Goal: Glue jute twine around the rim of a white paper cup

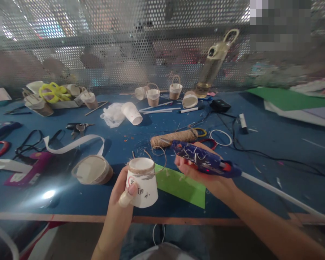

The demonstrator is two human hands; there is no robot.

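Note:
My left hand (pixel 122 200) is wrapped round a white paper cup (pixel 144 189) with dark handwriting on its side. Twine (pixel 141 170) circles the cup near its rim, and a loose end curls out to the right. In my right hand (pixel 197 173) is a blue hot glue gun (pixel 203 157) with a white glue stick (pixel 284 196) sticking out of its back. Its nozzle points left, above and to the right of the cup, apart from it. Behind the nozzle lies a roll of twine (pixel 176 137). A green paper strip (pixel 181 186) lies under my hands.
Several small twine-wrapped cups with handles, such as one basket (pixel 176 91), stand along the perforated metal screen (pixel 111 47). A bottle (pixel 212 66) leans there. Left are a larger twine-wrapped cup (pixel 93 169), white ribbon (pixel 73 144) and keys (pixel 79 128). A black cable (pixel 260 155) runs right.

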